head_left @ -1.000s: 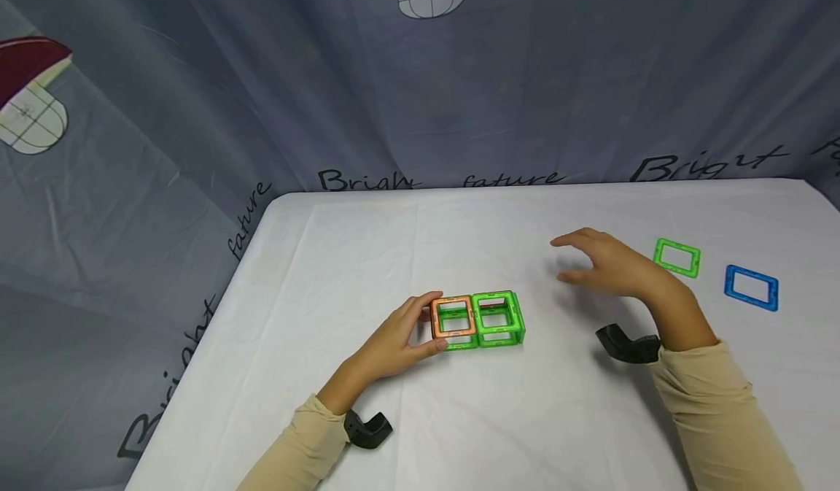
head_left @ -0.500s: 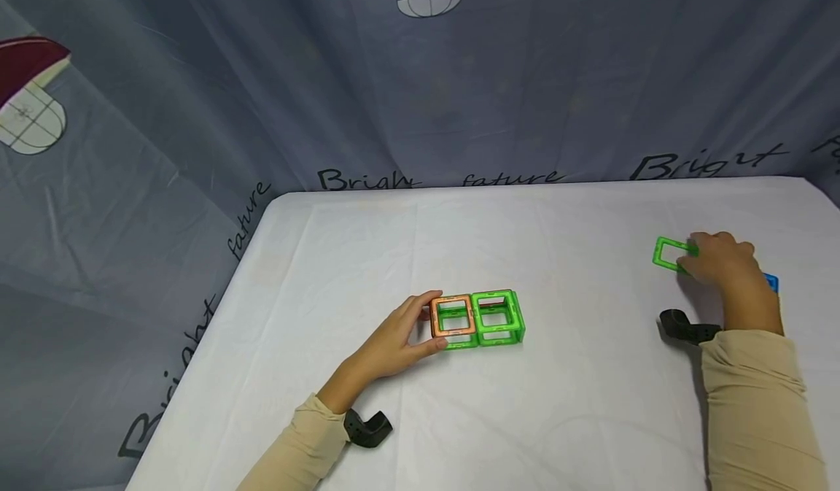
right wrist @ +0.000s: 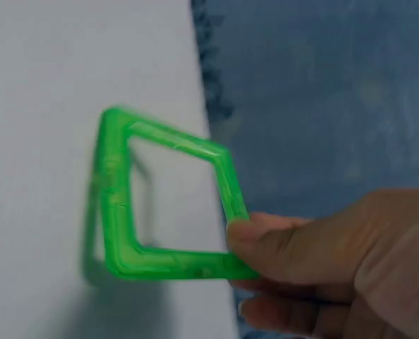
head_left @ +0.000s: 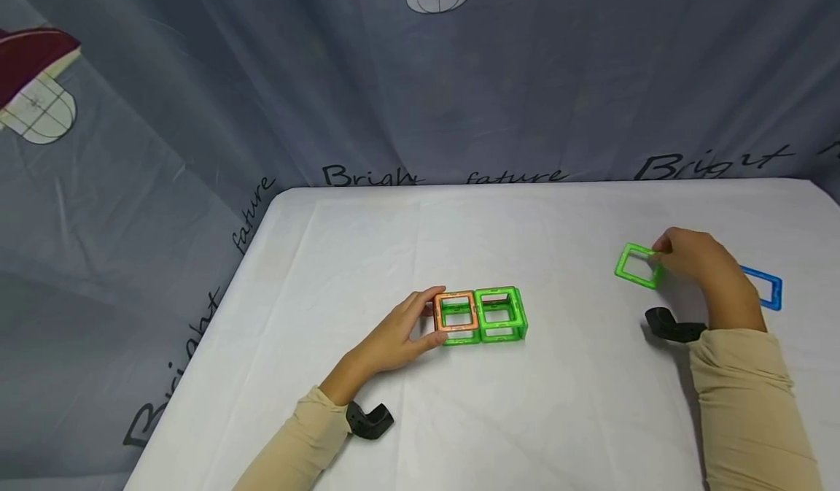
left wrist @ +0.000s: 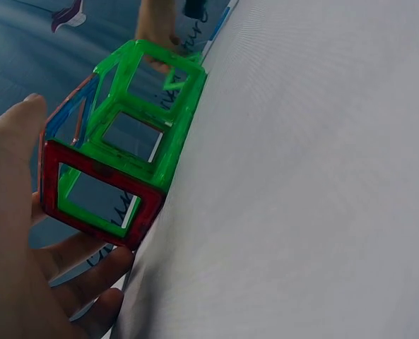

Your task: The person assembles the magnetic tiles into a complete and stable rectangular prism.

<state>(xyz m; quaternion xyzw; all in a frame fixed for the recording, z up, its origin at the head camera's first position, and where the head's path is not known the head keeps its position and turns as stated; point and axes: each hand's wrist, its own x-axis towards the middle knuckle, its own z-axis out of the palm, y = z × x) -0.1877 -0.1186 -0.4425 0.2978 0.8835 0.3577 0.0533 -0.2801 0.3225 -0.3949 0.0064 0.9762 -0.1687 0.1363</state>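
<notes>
Two joined cubes of magnetic tiles stand on the white table, mostly green, with an orange square on top of the left one. In the left wrist view, a red tile and a blue tile show among their sides. My left hand holds the left end of the cubes between thumb and fingers. Off to the right, my right hand pinches a green square magnetic tile by one corner. That tile tilts over the table, its shadow beneath it in the right wrist view.
A blue magnetic tile lies flat on the table, partly hidden by my right wrist. Black wrist-worn devices sit at both sleeves. A grey cloth with lettering hangs behind the table.
My right hand went right to the green tile, took hold of it, and has brought it somewhat left and up off the table. My left hand stays on the cubes.
</notes>
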